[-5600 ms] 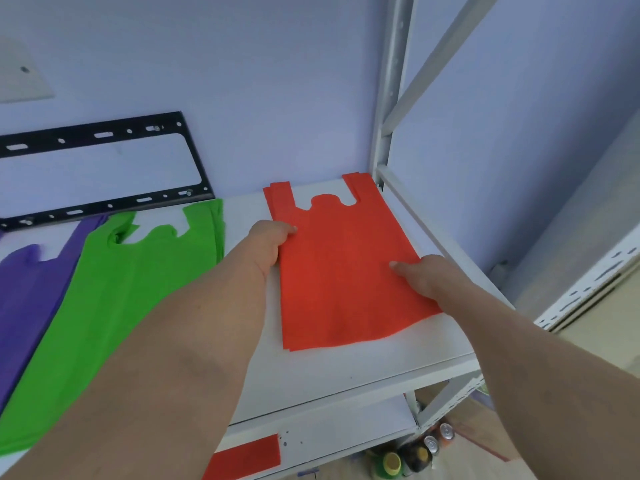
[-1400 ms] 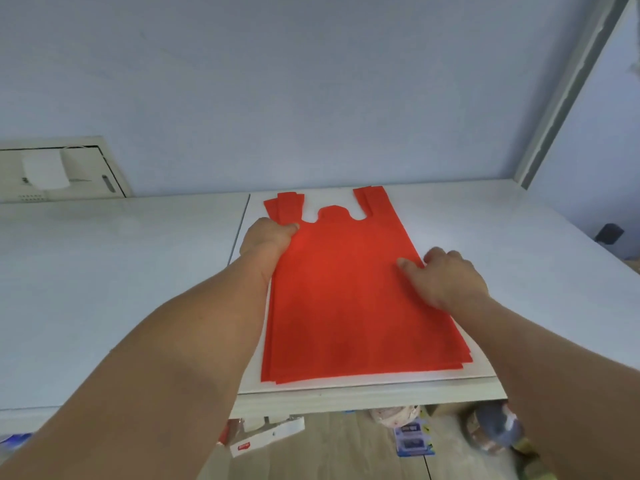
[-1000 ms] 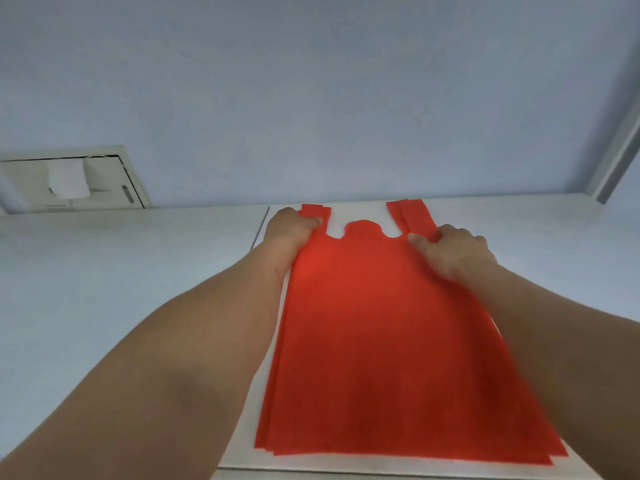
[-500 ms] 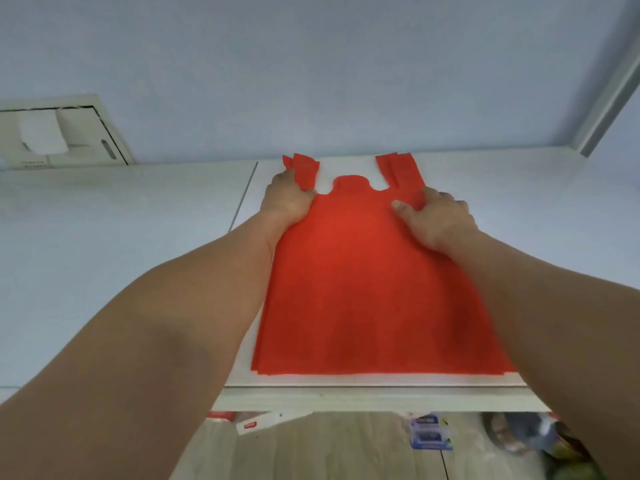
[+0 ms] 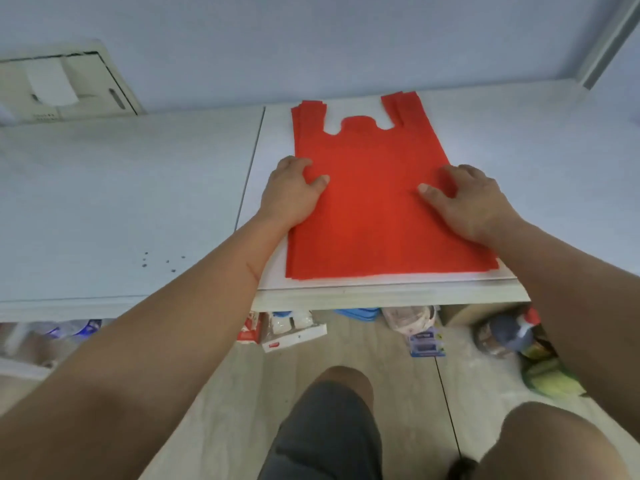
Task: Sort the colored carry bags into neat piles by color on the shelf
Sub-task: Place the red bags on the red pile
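Observation:
A stack of red carry bags (image 5: 374, 216) lies flat on the white shelf board (image 5: 398, 296), handles pointing to the wall. Its layers are slightly offset at the left handle and along the bottom edge. My left hand (image 5: 291, 195) rests over the stack's left edge, thumb and fingertips lying on the top bag. My right hand (image 5: 467, 202) presses on the right edge, with its thumb spread inward and its fingers loosely bent on the fabric. No other bag colours are in view.
A second white surface (image 5: 121, 202) adjoins on the left, a seam between the two. A beige wall panel (image 5: 62, 84) sits at the back left. Below the board, boxes (image 5: 294, 334), packets and a bottle (image 5: 509, 334) lie on the wooden floor. My knees show at the bottom.
Both hands slid back from beside the handles to the middle of the stack's side edges. The view tilted down, bringing the floor and my knees into sight.

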